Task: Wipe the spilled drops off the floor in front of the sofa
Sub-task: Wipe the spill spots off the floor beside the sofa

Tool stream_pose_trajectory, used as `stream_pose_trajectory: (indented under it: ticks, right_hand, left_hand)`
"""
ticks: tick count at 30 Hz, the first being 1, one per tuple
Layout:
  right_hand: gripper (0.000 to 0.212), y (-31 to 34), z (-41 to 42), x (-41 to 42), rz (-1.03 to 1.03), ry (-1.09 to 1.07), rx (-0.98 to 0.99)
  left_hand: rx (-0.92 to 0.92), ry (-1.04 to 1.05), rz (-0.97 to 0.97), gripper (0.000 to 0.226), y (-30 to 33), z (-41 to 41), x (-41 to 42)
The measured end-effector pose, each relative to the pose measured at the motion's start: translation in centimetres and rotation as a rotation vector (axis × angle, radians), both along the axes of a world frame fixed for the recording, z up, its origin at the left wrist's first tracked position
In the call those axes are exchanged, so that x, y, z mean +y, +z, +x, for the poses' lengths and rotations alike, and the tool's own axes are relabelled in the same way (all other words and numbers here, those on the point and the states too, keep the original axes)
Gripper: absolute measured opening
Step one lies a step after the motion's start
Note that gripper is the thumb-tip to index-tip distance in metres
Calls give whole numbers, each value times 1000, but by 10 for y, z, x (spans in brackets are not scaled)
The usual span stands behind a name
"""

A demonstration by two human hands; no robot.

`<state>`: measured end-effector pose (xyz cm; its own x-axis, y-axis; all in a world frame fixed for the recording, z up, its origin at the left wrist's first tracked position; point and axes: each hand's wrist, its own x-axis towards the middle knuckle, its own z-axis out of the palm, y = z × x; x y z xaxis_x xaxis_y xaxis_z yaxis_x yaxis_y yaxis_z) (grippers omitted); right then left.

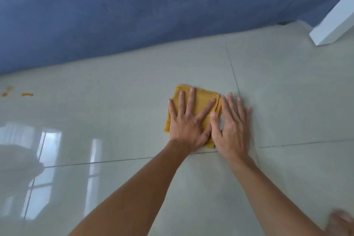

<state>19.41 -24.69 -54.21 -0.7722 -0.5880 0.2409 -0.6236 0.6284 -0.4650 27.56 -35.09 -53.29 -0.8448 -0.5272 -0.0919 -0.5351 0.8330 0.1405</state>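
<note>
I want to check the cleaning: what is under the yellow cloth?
Only floor tile shows around the yellow cloth; what lies beneath is hidden. The left hand presses on it.

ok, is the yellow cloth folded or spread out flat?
Folded. The yellow cloth is a compact square on the floor, with stacked layer edges showing along its right side. The left hand presses flat on it.

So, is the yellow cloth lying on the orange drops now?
No, the yellow cloth lies under the left hand, far from the orange drops.
</note>
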Motion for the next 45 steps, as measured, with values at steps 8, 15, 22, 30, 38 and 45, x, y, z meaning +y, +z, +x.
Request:
stream_pose_trajectory:
  ticks: [8, 15, 22, 30, 38, 45]
  right_hand:
    - [62, -2, 100, -82, 95, 252, 5]
    - [64, -12, 105, -85, 196, 260, 80]
    - [61, -13, 108, -88, 75, 223, 52]
    - [56, 3, 89, -67, -259, 188, -217]
    - [61, 19, 30, 1, -156, 2, -154]
    - [59, 29, 23, -2, 93, 111, -141]
  left_hand:
    - [-73, 243, -44, 63, -1, 158, -80]
    - [-114, 522, -16, 64, 0, 251, -160]
    - [-106, 678, 1, 64, -3, 199, -211]
    - [-61, 393, 5, 63, -2, 98, -132]
    - [-53, 140, 116, 62, 7, 75, 18]
    - [-38, 245, 264, 56, 46, 71, -6]
